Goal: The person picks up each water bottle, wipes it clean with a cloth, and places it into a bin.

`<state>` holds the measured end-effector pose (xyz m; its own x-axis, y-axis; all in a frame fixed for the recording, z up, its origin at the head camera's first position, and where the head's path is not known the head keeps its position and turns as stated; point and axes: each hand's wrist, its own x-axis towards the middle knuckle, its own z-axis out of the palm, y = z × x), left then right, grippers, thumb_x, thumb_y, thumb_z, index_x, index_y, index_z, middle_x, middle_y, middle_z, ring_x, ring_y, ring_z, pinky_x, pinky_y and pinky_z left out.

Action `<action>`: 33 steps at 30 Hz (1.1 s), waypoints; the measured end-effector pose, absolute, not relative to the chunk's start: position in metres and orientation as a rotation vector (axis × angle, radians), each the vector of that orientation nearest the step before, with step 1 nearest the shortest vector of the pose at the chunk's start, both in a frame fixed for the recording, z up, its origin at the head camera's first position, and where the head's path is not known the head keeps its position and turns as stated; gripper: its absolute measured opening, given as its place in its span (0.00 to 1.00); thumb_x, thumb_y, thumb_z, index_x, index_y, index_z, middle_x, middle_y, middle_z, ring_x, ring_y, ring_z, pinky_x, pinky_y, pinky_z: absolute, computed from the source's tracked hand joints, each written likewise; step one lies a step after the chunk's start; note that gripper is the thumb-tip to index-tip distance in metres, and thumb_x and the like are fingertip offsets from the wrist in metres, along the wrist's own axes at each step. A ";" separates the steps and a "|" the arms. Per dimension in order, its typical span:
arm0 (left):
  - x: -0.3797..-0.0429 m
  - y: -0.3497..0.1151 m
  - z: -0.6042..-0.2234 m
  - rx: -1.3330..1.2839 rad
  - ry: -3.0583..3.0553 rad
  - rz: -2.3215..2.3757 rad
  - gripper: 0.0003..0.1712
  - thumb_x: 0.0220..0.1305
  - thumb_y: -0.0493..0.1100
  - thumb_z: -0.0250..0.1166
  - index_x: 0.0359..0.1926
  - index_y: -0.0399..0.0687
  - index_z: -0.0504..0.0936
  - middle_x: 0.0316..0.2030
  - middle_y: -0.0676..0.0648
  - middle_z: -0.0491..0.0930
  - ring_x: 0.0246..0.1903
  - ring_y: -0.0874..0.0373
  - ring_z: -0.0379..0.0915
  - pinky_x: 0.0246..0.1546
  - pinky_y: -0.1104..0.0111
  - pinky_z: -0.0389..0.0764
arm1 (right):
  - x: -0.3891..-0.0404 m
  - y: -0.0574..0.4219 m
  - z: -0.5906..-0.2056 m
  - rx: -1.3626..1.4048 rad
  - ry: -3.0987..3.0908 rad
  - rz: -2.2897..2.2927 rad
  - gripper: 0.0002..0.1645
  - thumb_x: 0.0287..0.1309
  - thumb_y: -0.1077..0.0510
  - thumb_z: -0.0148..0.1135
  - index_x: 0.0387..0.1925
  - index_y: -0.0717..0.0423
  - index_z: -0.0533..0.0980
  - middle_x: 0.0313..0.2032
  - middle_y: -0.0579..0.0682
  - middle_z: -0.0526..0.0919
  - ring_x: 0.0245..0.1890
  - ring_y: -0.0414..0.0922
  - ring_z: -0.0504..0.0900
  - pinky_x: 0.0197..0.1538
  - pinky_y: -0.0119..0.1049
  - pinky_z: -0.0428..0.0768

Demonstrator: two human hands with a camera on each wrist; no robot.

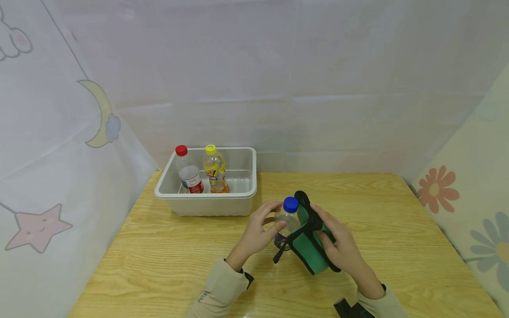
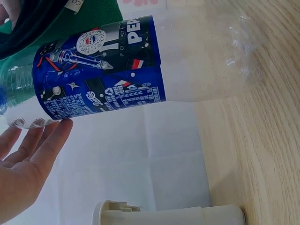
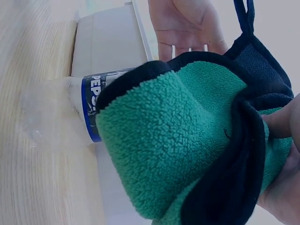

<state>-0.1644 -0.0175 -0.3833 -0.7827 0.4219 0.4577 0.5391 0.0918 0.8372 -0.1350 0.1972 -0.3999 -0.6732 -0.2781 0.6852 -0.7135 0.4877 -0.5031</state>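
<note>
An empty clear plastic Pepsi bottle [image 2: 98,70] with a blue cap [image 1: 290,204] stands upright on the wooden table in front of me. On its left side is my left hand [image 1: 258,227]; the fingers are loosely extended and the fingertips touch the bottle near its shoulder [image 2: 33,159]. My right hand [image 1: 339,245] grips a green fleece cleaning cloth [image 3: 154,136] with dark edging and a hanging loop [image 3: 244,16]. The folded cloth is against the bottle's right side and hides part of it in the right wrist view.
A light grey plastic bin [image 1: 214,205] sits at the back left of the wooden table [image 1: 159,256]. Inside it stand a red-capped bottle [image 1: 190,172] and a yellow-capped bottle [image 1: 214,170]. White sheeting [image 1: 318,88] hangs behind and at the sides.
</note>
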 end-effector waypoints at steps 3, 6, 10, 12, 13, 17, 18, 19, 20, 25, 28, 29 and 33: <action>-0.164 -0.018 -0.383 -0.997 -2.247 -1.787 0.21 0.59 0.28 0.59 0.54 0.25 0.68 0.51 0.31 0.70 0.48 0.36 0.68 0.44 0.53 0.76 | -0.135 0.196 -0.399 0.801 -2.221 1.078 0.44 0.38 0.85 0.56 0.61 0.62 0.64 0.54 0.58 0.73 0.54 0.38 0.71 0.53 0.19 0.67; -0.164 -0.018 -0.383 -0.998 -2.255 -1.796 0.21 0.59 0.28 0.58 0.54 0.25 0.68 0.51 0.31 0.70 0.49 0.36 0.67 0.45 0.52 0.76 | -0.135 0.195 -0.399 0.783 -2.243 1.058 0.44 0.37 0.84 0.56 0.61 0.60 0.65 0.53 0.61 0.74 0.52 0.44 0.74 0.52 0.18 0.66; -0.163 -0.019 -0.382 -0.995 -2.275 -1.804 0.22 0.60 0.29 0.58 0.55 0.25 0.67 0.52 0.31 0.69 0.51 0.37 0.67 0.46 0.53 0.76 | -0.135 0.196 -0.400 0.777 -2.278 1.046 0.45 0.37 0.84 0.57 0.62 0.60 0.65 0.53 0.62 0.74 0.51 0.48 0.74 0.52 0.17 0.65; -0.163 -0.019 -0.381 -0.997 -2.278 -1.799 0.22 0.60 0.29 0.58 0.55 0.26 0.67 0.52 0.31 0.69 0.51 0.38 0.67 0.46 0.53 0.75 | -0.136 0.196 -0.401 0.777 -2.289 1.043 0.45 0.37 0.84 0.57 0.62 0.59 0.65 0.53 0.62 0.74 0.52 0.48 0.74 0.53 0.16 0.65; -0.163 -0.019 -0.381 -0.996 -2.280 -1.798 0.22 0.60 0.29 0.58 0.55 0.26 0.67 0.52 0.31 0.69 0.51 0.38 0.67 0.46 0.53 0.75 | -0.136 0.196 -0.402 0.777 -2.295 1.047 0.45 0.37 0.84 0.57 0.62 0.59 0.64 0.54 0.62 0.73 0.52 0.47 0.73 0.53 0.16 0.65; -0.163 -0.019 -0.381 -0.999 -2.274 -1.805 0.22 0.60 0.29 0.57 0.55 0.25 0.67 0.51 0.31 0.69 0.51 0.36 0.67 0.46 0.52 0.75 | -0.136 0.196 -0.404 0.780 -2.315 1.047 0.45 0.38 0.84 0.57 0.62 0.59 0.64 0.55 0.62 0.72 0.54 0.48 0.72 0.54 0.17 0.64; -0.163 -0.018 -0.381 -0.998 -2.275 -1.809 0.22 0.60 0.29 0.57 0.55 0.25 0.67 0.51 0.30 0.69 0.51 0.36 0.66 0.46 0.52 0.75 | -0.136 0.196 -0.404 0.783 -2.318 1.043 0.45 0.38 0.84 0.58 0.62 0.60 0.64 0.55 0.62 0.72 0.54 0.49 0.72 0.54 0.17 0.64; -0.162 -0.018 -0.381 -0.996 -2.277 -1.811 0.22 0.60 0.29 0.57 0.55 0.25 0.67 0.51 0.31 0.69 0.51 0.36 0.66 0.46 0.53 0.75 | -0.136 0.195 -0.405 0.786 -2.321 1.043 0.45 0.38 0.84 0.58 0.62 0.60 0.64 0.55 0.62 0.72 0.53 0.50 0.72 0.54 0.17 0.64; -0.162 -0.018 -0.381 -0.995 -2.278 -1.811 0.22 0.60 0.29 0.57 0.55 0.25 0.67 0.51 0.31 0.69 0.51 0.37 0.67 0.46 0.53 0.75 | -0.136 0.195 -0.405 0.784 -2.325 1.042 0.45 0.38 0.84 0.58 0.62 0.60 0.64 0.55 0.61 0.72 0.53 0.50 0.72 0.54 0.17 0.63; -0.162 -0.018 -0.380 -0.990 -2.283 -1.812 0.22 0.60 0.29 0.57 0.55 0.26 0.67 0.52 0.31 0.69 0.51 0.37 0.66 0.47 0.53 0.75 | -0.137 0.195 -0.410 0.785 -2.347 1.044 0.45 0.38 0.84 0.58 0.62 0.61 0.63 0.55 0.61 0.72 0.51 0.56 0.72 0.55 0.16 0.61; -0.161 -0.018 -0.380 -0.995 -2.276 -1.822 0.22 0.60 0.28 0.57 0.55 0.25 0.67 0.52 0.30 0.68 0.51 0.35 0.65 0.47 0.52 0.74 | -0.138 0.196 -0.415 0.792 -2.363 1.038 0.46 0.38 0.84 0.58 0.63 0.61 0.63 0.55 0.62 0.72 0.51 0.58 0.72 0.56 0.16 0.59; -0.161 -0.018 -0.380 -0.997 -2.275 -1.824 0.22 0.60 0.28 0.57 0.55 0.25 0.67 0.52 0.30 0.68 0.51 0.35 0.65 0.47 0.52 0.74 | -0.139 0.196 -0.417 0.792 -2.368 1.038 0.46 0.37 0.84 0.58 0.63 0.61 0.63 0.55 0.62 0.72 0.51 0.58 0.72 0.56 0.16 0.59; -0.161 -0.018 -0.381 -1.001 -2.271 -1.829 0.22 0.60 0.28 0.57 0.56 0.25 0.67 0.52 0.30 0.68 0.51 0.36 0.66 0.47 0.52 0.74 | -0.139 0.197 -0.424 0.789 -2.386 1.053 0.46 0.38 0.85 0.58 0.63 0.60 0.63 0.55 0.62 0.72 0.51 0.57 0.72 0.56 0.17 0.59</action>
